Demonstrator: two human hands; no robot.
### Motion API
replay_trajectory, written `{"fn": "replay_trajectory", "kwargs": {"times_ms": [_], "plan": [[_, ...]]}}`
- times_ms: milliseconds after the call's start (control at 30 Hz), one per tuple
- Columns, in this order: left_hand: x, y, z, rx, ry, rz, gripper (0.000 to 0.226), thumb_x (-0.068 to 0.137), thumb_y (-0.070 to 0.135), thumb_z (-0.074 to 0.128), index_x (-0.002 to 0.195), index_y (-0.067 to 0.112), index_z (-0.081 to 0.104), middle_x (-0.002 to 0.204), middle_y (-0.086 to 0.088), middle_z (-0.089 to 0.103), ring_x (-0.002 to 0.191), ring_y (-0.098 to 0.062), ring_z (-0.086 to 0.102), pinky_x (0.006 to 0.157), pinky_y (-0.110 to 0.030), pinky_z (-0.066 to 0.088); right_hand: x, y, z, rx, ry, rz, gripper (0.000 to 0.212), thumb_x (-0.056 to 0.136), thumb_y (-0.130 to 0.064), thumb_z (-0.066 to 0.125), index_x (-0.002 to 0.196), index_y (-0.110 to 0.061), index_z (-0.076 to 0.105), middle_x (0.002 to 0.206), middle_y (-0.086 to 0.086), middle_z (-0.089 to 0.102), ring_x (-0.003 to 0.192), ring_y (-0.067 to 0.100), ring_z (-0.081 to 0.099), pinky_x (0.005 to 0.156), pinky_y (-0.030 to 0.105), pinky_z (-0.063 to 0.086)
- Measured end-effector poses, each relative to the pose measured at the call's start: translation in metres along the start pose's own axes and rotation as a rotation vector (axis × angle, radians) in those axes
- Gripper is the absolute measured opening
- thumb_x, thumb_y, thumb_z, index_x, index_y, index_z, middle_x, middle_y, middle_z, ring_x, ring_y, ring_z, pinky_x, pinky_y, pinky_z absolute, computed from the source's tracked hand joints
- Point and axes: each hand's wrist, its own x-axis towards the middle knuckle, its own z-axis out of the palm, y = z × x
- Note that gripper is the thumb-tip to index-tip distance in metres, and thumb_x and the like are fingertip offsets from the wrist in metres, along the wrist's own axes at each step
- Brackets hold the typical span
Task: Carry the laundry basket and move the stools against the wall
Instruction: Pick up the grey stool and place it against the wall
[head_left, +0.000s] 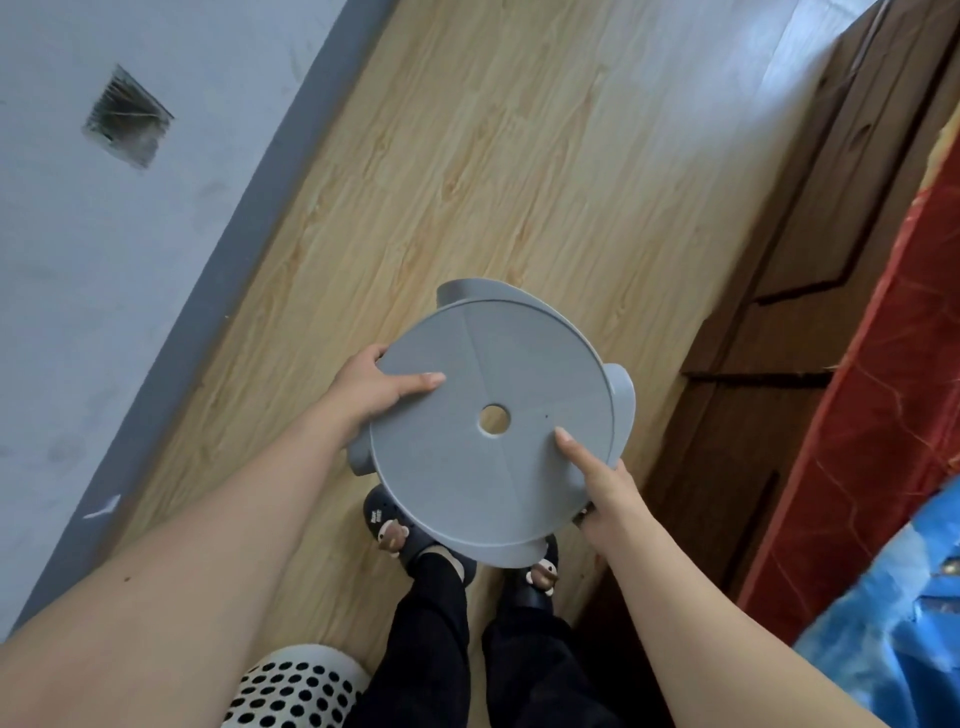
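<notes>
A round grey plastic stool (498, 374) with a small hole in the middle of its seat hangs above the wooden floor, seen from the top. My left hand (376, 389) grips its left rim, thumb lying on the seat. My right hand (597, 483) holds the lower right rim, thumb on the seat as well. Stool legs stick out at the edges. A white laundry basket (296, 686) with round holes sits at the bottom, beside my left leg. The white wall (104, 270) with a grey baseboard (249, 218) runs along the left.
A brown wooden bed frame (769, 364) with red bedding (893, 332) and a blue cloth (893, 613) lines the right side. My feet in dark slippers (389, 525) stand under the stool. Light wooden floor (493, 156) stretches ahead between wall and bed.
</notes>
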Motion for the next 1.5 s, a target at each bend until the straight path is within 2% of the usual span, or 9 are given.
{"fn": "replay_trajectory", "kwargs": {"times_ms": [167, 333, 500, 600, 767, 900, 1033, 1300, 1500], "plan": [[-0.006, -0.006, -0.012, -0.061, 0.012, -0.025, 0.079, 0.056, 0.036, 0.09, 0.123, 0.017, 0.053, 0.112, -0.004, 0.068, 0.094, -0.024, 0.069, 0.086, -0.045, 0.056, -0.007, -0.009, -0.001, -0.037, -0.009, -0.009, 0.055, 0.063, -0.031, 0.088, 0.109, -0.029, 0.058, 0.118, -0.002, 0.064, 0.113, 0.026, 0.056, 0.099, 0.05, 0.047], [-0.021, -0.022, -0.041, -0.148, 0.054, -0.063, 0.075, 0.058, 0.033, 0.09, 0.12, 0.014, 0.052, 0.111, -0.004, 0.065, 0.091, -0.021, 0.067, 0.079, -0.038, 0.055, -0.024, -0.034, 0.024, -0.155, -0.035, -0.084, 0.074, 0.063, -0.031, 0.088, 0.129, -0.026, 0.055, 0.123, 0.002, 0.063, 0.112, 0.027, 0.057, 0.096, 0.048, 0.049], [-0.041, -0.04, -0.095, -0.322, 0.119, -0.102, 0.067, 0.06, 0.026, 0.09, 0.113, 0.014, 0.051, 0.102, -0.004, 0.064, 0.084, -0.017, 0.064, 0.08, -0.036, 0.052, -0.056, -0.067, 0.088, -0.275, -0.128, -0.177, 0.068, 0.071, -0.023, 0.083, 0.132, -0.023, 0.054, 0.114, 0.002, 0.066, 0.09, 0.016, 0.061, 0.064, 0.029, 0.047], [-0.054, -0.052, -0.134, -0.446, 0.145, -0.126, 0.093, 0.036, 0.037, 0.097, 0.114, 0.013, 0.053, 0.104, -0.004, 0.068, 0.089, -0.021, 0.067, 0.086, -0.041, 0.055, -0.078, -0.079, 0.138, -0.376, -0.175, -0.235, 0.057, 0.074, -0.017, 0.08, 0.127, -0.016, 0.059, 0.11, 0.006, 0.068, 0.083, 0.016, 0.061, 0.061, 0.028, 0.046], [-0.059, -0.077, -0.18, -0.587, 0.208, -0.139, 0.131, 0.01, 0.049, 0.094, 0.128, 0.016, 0.05, 0.116, -0.007, 0.067, 0.101, -0.027, 0.066, 0.093, -0.048, 0.053, -0.098, -0.088, 0.209, -0.49, -0.234, -0.325, 0.053, 0.073, -0.014, 0.081, 0.122, -0.016, 0.063, 0.111, 0.008, 0.069, 0.088, 0.023, 0.065, 0.067, 0.031, 0.05], [-0.067, -0.089, -0.211, -0.669, 0.226, -0.182, 0.095, 0.044, 0.027, 0.096, 0.124, 0.019, 0.046, 0.113, -0.004, 0.063, 0.1, -0.026, 0.062, 0.092, -0.046, 0.052, -0.111, -0.09, 0.272, -0.608, -0.302, -0.417, 0.047, 0.072, -0.013, 0.081, 0.116, -0.015, 0.065, 0.103, 0.006, 0.069, 0.076, 0.017, 0.065, 0.059, 0.028, 0.05], [-0.058, -0.115, -0.228, -0.764, 0.233, -0.197, 0.059, 0.06, 0.015, 0.089, 0.103, 0.021, 0.05, 0.096, 0.005, 0.061, 0.084, -0.017, 0.059, 0.072, -0.037, 0.049, -0.108, -0.087, 0.325, -0.7, -0.352, -0.45, 0.054, 0.067, -0.016, 0.085, 0.118, -0.019, 0.066, 0.107, 0.005, 0.071, 0.084, 0.02, 0.068, 0.062, 0.029, 0.054], [-0.042, -0.143, -0.247, -1.017, 0.283, -0.272, 0.071, 0.059, 0.002, 0.087, 0.121, 0.013, 0.054, 0.119, -0.007, 0.066, 0.098, -0.026, 0.063, 0.078, -0.04, 0.051, -0.096, -0.082, 0.411, -0.857, -0.43, -0.479, 0.063, 0.061, -0.018, 0.087, 0.12, -0.027, 0.067, 0.107, -0.001, 0.071, 0.091, 0.021, 0.069, 0.083, 0.037, 0.058], [-0.027, -0.147, -0.252, -1.102, 0.357, -0.27, 0.096, 0.031, 0.015, 0.09, 0.12, 0.012, 0.055, 0.116, -0.005, 0.067, 0.104, -0.027, 0.064, 0.074, -0.038, 0.052, -0.088, -0.078, 0.444, -0.902, -0.476, -0.506, 0.055, 0.067, -0.013, 0.085, 0.118, -0.021, 0.068, 0.094, -0.004, 0.071, 0.082, 0.017, 0.068, 0.082, 0.036, 0.058]]}}
